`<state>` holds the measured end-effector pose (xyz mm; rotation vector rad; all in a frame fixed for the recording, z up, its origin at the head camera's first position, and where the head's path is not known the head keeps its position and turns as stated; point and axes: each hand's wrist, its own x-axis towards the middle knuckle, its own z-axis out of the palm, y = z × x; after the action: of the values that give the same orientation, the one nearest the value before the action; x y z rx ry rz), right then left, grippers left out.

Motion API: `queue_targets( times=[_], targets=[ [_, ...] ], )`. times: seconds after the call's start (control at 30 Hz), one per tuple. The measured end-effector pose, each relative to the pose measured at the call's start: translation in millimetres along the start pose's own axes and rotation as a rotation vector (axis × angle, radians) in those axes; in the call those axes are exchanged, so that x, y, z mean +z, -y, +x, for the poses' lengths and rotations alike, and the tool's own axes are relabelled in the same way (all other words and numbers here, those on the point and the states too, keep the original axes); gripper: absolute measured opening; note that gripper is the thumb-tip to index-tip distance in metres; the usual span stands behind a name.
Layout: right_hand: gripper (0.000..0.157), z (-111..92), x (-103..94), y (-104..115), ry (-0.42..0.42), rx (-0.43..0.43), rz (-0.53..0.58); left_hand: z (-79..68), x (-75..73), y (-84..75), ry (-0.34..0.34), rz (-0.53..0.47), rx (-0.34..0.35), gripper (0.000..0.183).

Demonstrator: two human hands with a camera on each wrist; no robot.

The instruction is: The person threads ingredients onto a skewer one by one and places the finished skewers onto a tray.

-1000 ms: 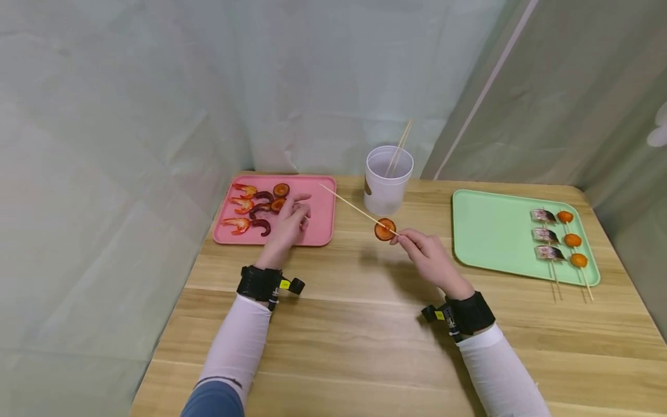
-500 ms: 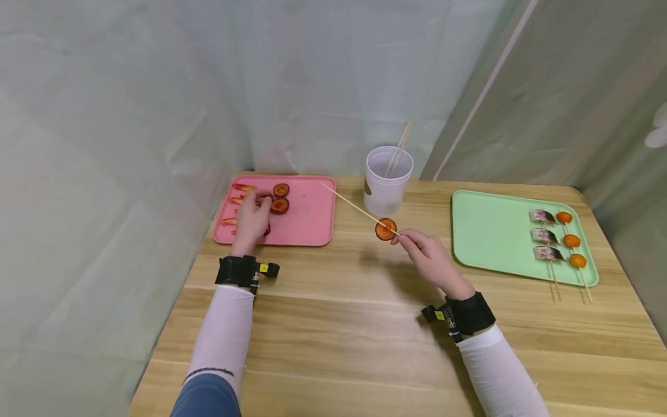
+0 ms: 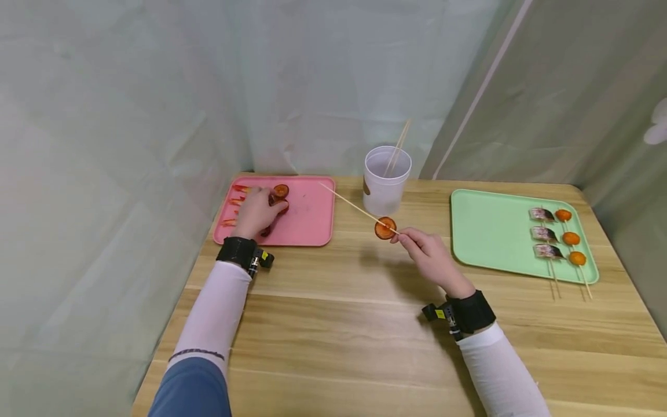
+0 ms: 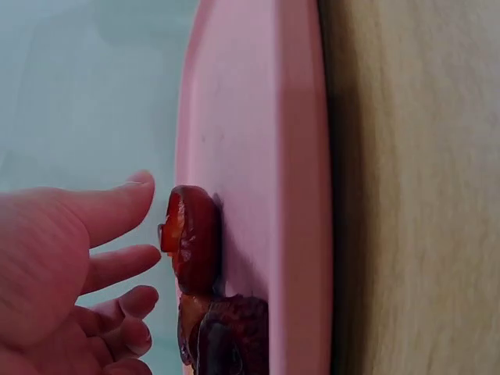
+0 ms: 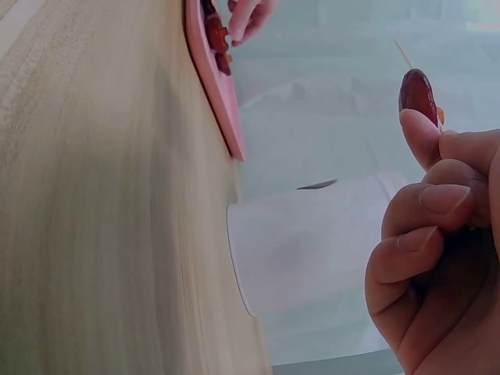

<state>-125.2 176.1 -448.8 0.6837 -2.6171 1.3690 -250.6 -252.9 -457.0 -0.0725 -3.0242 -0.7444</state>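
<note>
In the head view my right hand (image 3: 429, 258) pinches a thin wooden skewer (image 3: 346, 200) near its lower end. A brown mushroom (image 3: 385, 228) with an orange underside is threaded on it, just beyond the fingertips. My left hand (image 3: 255, 213) is over the pink tray (image 3: 312, 226), partly hiding the pieces there. One mushroom (image 3: 281, 191) lies past its fingers. In the left wrist view the thumb and fingers are spread apart, with a small gap to another mushroom (image 4: 199, 242). Dark curved pieces (image 4: 234, 336) lie beside that mushroom. Red-tailed shrimp (image 3: 241, 188) show at the tray's left.
A white tub (image 3: 384, 194) holding several skewers (image 3: 398, 145) stands at the back of the wooden table (image 3: 339, 347). On the right is a green tray (image 3: 490, 231), where skewers carry fish pieces (image 3: 544, 234) and orange balls (image 3: 571, 238). Curtains hang behind the table.
My left hand moved left across the pink tray from the mushrooms to the dark pieces, then turned back toward the mushrooms. The right hand with its skewer stayed almost still.
</note>
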Motion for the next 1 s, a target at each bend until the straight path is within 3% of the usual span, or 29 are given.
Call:
queue_targets(
  times=[0.27, 1.0],
  targets=[
    [0.024, 0.4, -0.3, -1.2, 0.008, -0.012, -0.015, 4.2, 5.1, -2.0, 0.018, 0.079, 0.001, 0.052],
    [0.024, 0.1, -1.2, -1.4, 0.005, -0.018, -0.021, 8.0, 10.4, -4.9, 0.004, 0.094, 0.002, 0.060]
  ],
)
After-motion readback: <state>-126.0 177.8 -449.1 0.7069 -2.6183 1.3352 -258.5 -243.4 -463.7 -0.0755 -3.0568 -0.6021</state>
